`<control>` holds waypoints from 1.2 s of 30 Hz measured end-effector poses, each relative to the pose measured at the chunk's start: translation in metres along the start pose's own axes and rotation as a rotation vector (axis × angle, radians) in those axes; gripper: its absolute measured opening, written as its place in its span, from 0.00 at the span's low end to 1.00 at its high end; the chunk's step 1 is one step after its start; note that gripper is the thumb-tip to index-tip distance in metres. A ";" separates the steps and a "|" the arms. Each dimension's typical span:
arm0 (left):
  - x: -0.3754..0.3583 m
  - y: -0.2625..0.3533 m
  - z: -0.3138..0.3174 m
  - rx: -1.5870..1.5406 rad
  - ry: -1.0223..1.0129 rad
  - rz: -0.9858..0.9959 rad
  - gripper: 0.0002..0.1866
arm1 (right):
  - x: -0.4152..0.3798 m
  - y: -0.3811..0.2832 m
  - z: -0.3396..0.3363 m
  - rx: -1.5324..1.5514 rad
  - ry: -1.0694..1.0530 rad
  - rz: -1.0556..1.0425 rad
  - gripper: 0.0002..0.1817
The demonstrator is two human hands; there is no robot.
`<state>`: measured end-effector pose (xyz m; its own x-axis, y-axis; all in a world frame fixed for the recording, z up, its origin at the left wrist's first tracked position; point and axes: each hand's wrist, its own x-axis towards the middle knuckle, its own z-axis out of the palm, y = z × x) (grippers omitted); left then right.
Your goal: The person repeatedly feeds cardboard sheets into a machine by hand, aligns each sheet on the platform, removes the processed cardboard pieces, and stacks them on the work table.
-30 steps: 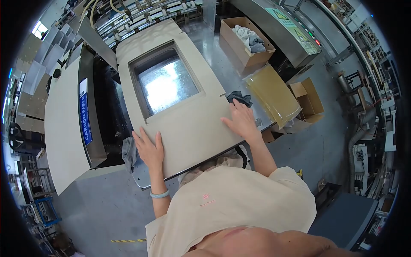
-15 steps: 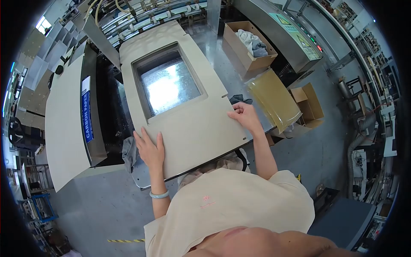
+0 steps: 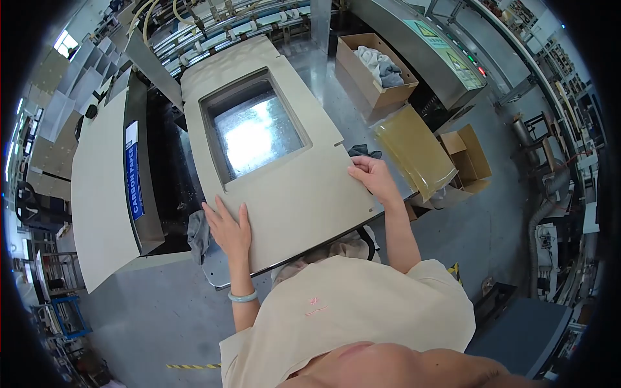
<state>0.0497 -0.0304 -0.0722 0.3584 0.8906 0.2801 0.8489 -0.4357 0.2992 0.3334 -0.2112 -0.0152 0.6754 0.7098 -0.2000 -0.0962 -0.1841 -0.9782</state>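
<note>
Beige board (image 3: 297, 213), one, with one cutout (image 3: 255, 132); left hand (image 3: 229, 231) spread flat atop, right hand (image 3: 380, 181) half-curled at edge (image 3: 346, 157), hold unclear.

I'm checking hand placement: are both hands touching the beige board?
Yes, the left hand lies on the beige board and the right hand grips its edge.

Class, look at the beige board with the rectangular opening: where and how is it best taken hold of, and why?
Probably by both long edges of the board, near the person's end, coming from left and right, fingers at the edges, thumbs on top. It lies flat and looks broad and thin, so its edges offer the hold; the opening leaves that near part solid.
</note>
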 end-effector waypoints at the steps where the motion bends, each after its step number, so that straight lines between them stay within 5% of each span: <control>1: 0.000 0.000 0.000 0.008 -0.006 0.000 0.35 | -0.002 -0.003 -0.001 0.046 -0.034 0.028 0.10; 13: 0.000 -0.002 0.003 0.082 -0.005 0.021 0.36 | 0.004 0.005 -0.002 0.038 0.014 0.105 0.20; 18: -0.001 -0.004 0.004 0.089 -0.008 0.024 0.36 | 0.001 0.002 -0.001 -0.120 0.073 -0.110 0.23; 28: 0.000 -0.007 0.007 0.075 0.017 0.017 0.36 | 0.026 0.013 -0.014 -0.045 -0.215 -0.050 0.22; 32: 0.000 -0.005 0.007 0.052 -0.005 0.021 0.37 | 0.023 0.028 -0.013 -0.483 -0.027 -0.544 0.19; 36: 0.000 0.000 0.003 0.037 -0.014 -0.010 0.38 | 0.000 -0.007 -0.007 -0.607 -0.093 -0.387 0.20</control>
<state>0.0508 -0.0304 -0.0747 0.3551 0.8965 0.2648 0.8662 -0.4221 0.2674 0.3389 -0.2144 -0.0079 0.5113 0.8504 0.1241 0.5780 -0.2334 -0.7819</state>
